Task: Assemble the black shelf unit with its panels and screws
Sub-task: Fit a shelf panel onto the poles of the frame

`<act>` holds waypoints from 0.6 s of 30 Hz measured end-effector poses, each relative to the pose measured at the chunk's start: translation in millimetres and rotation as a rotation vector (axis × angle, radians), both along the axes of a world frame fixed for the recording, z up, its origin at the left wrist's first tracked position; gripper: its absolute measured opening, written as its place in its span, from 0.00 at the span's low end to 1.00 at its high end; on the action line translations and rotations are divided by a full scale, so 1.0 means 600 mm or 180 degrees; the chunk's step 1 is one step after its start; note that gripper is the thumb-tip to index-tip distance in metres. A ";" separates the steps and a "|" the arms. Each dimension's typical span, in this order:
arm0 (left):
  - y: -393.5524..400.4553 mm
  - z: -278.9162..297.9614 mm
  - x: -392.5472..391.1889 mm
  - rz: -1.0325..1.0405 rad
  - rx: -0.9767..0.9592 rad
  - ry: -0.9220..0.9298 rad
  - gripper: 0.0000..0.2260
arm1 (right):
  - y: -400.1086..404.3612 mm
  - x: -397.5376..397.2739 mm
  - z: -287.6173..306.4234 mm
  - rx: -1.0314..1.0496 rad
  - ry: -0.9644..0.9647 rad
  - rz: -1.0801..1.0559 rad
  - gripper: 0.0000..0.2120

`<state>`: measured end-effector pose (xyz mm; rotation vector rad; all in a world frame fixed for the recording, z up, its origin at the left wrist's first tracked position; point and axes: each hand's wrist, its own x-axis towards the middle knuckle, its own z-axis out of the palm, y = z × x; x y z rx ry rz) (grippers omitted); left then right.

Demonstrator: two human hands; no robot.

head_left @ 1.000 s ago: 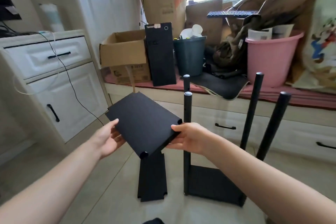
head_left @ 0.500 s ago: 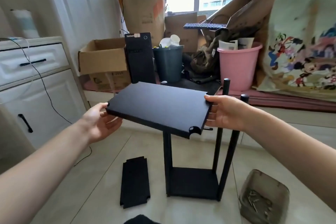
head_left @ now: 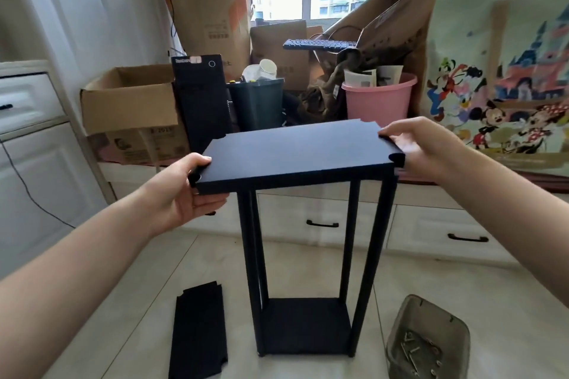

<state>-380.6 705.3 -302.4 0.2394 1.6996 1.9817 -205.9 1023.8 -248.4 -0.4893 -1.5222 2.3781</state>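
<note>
Black shelf frame (head_left: 304, 323) stands upright on the tiled floor: bottom panel with four posts (head_left: 374, 255) rising from its corners. Over the post tops a person holds the top panel (head_left: 295, 154) roughly level, a notched corner at each end. From this view I can't tell whether it rests on the posts or hangs just above them.

Left hand (head_left: 181, 194) grips the panel's left end, thumb on top, fingers curled underneath. Right hand (head_left: 415, 144) grips the right end, fingers wrapped over the edge near the notch.

Step in hand, judged: seating the top panel on the four posts. Next move likely calls for lining each corner notch up with its post, lowering the panel flat, then fixing it with screws. The panel looks offset toward the left, so a small shift may be needed first.

Spare panel (head_left: 198, 329) lies flat on the floor left of the frame. Tray (head_left: 428, 338) of screws (head_left: 418, 351) sits right of it, within reach.
</note>
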 end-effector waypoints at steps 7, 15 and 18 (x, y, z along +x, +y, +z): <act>0.073 0.010 -0.070 0.0151 -0.0147 0.0470 0.12 | 0.067 -0.086 -0.010 0.1086 -0.0699 -0.1080 0.03; 0.094 -0.029 -0.093 0.0142 -0.0179 0.0206 0.11 | 0.092 -0.122 -0.055 0.0926 -0.0672 -0.0946 0.04; 0.099 -0.038 -0.089 0.0034 -0.0183 0.0204 0.09 | 0.104 -0.116 -0.070 0.1038 -0.0893 -0.0780 0.02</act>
